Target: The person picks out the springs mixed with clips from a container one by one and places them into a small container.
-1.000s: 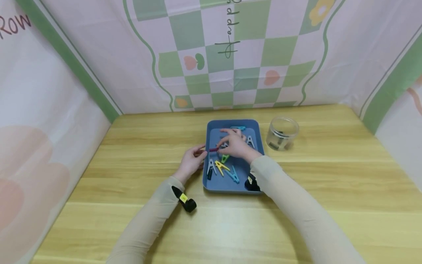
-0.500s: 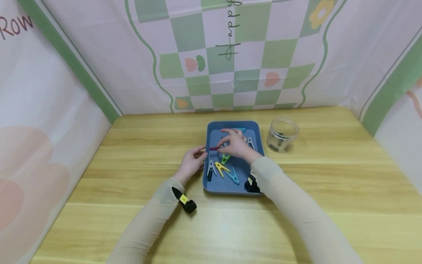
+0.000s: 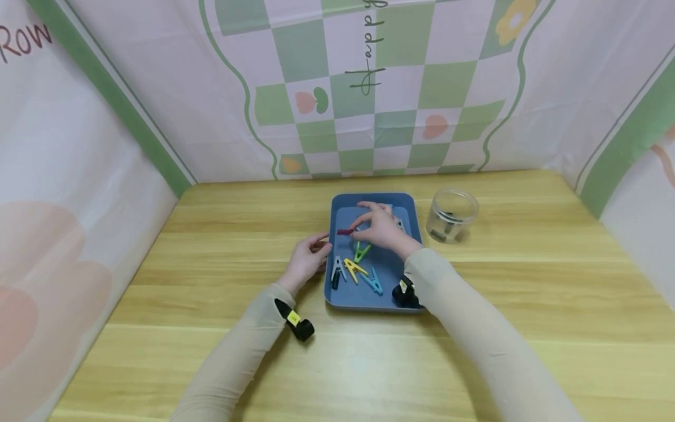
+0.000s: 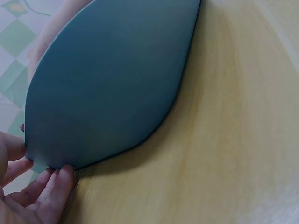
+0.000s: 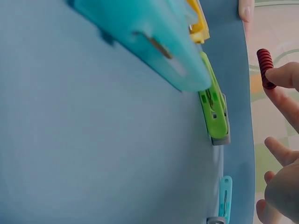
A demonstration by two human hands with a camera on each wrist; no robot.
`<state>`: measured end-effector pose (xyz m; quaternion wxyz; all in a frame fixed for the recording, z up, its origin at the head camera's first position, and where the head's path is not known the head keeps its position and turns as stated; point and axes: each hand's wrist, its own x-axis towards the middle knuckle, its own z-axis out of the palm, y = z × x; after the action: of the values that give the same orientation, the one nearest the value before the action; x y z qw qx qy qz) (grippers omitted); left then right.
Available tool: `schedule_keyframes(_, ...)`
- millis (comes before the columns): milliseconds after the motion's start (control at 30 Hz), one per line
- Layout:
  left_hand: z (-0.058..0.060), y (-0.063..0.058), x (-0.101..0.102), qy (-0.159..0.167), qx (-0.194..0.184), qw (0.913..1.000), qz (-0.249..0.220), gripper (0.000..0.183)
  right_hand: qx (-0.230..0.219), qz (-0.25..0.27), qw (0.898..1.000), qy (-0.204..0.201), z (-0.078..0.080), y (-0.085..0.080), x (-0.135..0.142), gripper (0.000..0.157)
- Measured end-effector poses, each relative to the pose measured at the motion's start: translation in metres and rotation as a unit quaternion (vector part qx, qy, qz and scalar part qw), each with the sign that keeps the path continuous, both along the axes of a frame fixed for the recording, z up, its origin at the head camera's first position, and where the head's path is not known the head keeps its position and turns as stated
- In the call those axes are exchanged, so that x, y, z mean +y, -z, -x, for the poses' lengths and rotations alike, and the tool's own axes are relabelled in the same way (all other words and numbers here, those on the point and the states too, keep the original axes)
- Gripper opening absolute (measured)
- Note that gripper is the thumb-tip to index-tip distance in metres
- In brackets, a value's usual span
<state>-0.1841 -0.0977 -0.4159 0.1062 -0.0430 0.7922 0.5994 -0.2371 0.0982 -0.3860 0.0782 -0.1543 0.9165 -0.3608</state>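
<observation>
My right hand [image 3: 382, 228] is over the blue tray [image 3: 364, 299], pinching a dark red coil spring [image 5: 265, 67] between thumb and a finger. The spring is above the tray floor. At the tray's left side, my left hand [image 3: 308, 258] holds the edge, with fingertips at the rim and lower edge in the left wrist view. Inside the tray lie a green clothespin [image 3: 361, 252], a yellow clothespin [image 3: 355, 269], a blue clothespin [image 3: 372, 282] and a grey clothespin [image 3: 338, 266]. A black coil piece [image 3: 335, 279] lies by the grey one. My right hand partly hides other clothespins.
A clear round jar [image 3: 452, 217] with a few dark pieces inside stands right of the tray. The wooden table [image 3: 237, 228] meets a patterned curtain [image 3: 221, 117] at its back and sides.
My right hand has moved slightly away from me and to the right, carrying the red spring off the tray's left wall. My left hand stays at the tray edge.
</observation>
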Motion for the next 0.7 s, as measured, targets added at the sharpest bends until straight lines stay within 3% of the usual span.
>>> schedule_keyframes(700, 0.0, 0.001, 0.0, -0.006, -0.004, 1.0, 0.005, 0.041, 0.003, 0.005, 1.0, -0.001, -0.003, -0.022, 0.01, 0.017)
